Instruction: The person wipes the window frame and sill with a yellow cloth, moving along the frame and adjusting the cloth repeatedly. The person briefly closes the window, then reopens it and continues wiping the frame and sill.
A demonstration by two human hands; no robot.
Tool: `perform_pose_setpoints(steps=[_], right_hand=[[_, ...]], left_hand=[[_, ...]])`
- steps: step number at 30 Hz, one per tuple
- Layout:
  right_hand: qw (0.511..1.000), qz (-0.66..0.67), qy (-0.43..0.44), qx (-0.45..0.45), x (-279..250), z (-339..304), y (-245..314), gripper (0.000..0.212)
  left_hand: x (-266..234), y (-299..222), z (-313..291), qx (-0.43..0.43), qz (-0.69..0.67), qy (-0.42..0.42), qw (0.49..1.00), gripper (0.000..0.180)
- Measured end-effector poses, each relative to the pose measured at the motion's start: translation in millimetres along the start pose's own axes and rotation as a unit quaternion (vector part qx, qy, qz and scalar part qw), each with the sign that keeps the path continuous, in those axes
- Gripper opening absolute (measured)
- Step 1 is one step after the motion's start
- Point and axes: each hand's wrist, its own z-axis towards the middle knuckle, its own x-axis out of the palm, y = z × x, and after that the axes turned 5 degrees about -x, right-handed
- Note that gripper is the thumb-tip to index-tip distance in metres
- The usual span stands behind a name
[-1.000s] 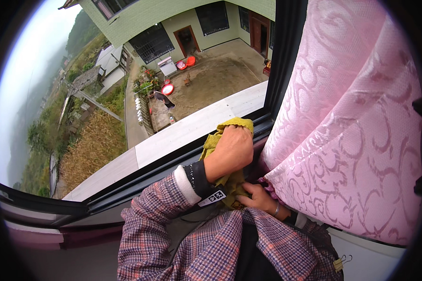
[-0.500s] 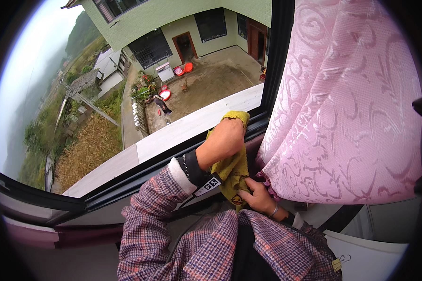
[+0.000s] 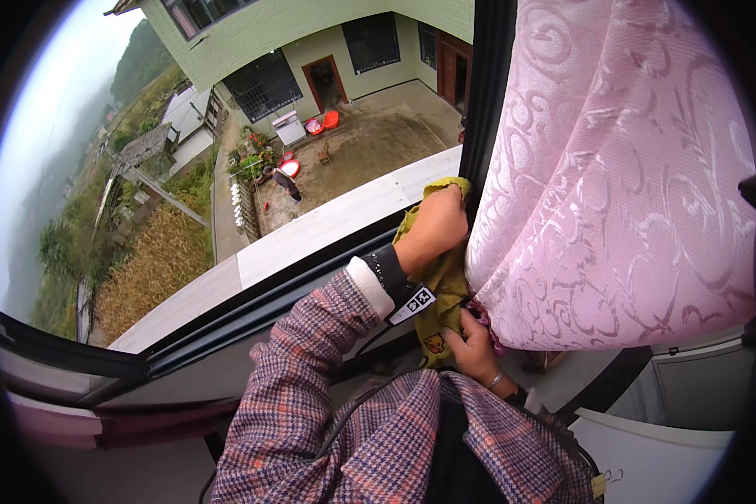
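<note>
A yellow-green cloth (image 3: 450,290) hangs over the inner side of the window sill. My left hand (image 3: 438,225) is closed on its upper part. It presses the cloth into the corner where the dark window track (image 3: 286,296) meets the upright frame (image 3: 485,109). Lower down, my right hand (image 3: 476,346) pinches the cloth's edge between thumb and fingers, close beside the curtain's bottom. Whatever part of the track lies under the cloth is hidden.
A pink patterned curtain (image 3: 613,185) bulges close on the right. Beyond the open window a pale ledge (image 3: 311,217) drops to a courtyard (image 3: 378,126), where a person (image 3: 286,185) bends over. A white surface (image 3: 647,462) stands at lower right.
My left hand has moved right and slightly up with the cloth, closer to the upright frame. My right hand has shifted a little right, still holding the cloth.
</note>
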Motion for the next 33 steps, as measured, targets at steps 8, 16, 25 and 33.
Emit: perform_pose_setpoints(steps=[8, 16, 25, 33], right_hand=[[0.996, -0.001, 0.085, -0.018, -8.3, 3.8, 11.1, 0.029], [0.963, 0.003, 0.269, -0.013, -21.1, 17.1, 27.6, 0.036], [0.961, -0.061, 0.267, 0.020, -15.0, 18.3, 18.1, 0.039], [0.980, -0.071, 0.180, 0.039, -17.5, 5.5, -8.7, 0.036]], left_hand=[[-85.5, -25.6, -86.0, -0.029, -0.341, -0.045, 0.939, 0.034], [-167.5, -75.6, -175.8, -0.102, -0.404, -0.171, 0.893, 0.037], [-93.3, -32.7, -112.4, 0.014, 0.247, 0.087, 0.965, 0.028], [-19.7, -24.1, -50.9, 0.125, 0.220, 0.080, 0.964, 0.025]])
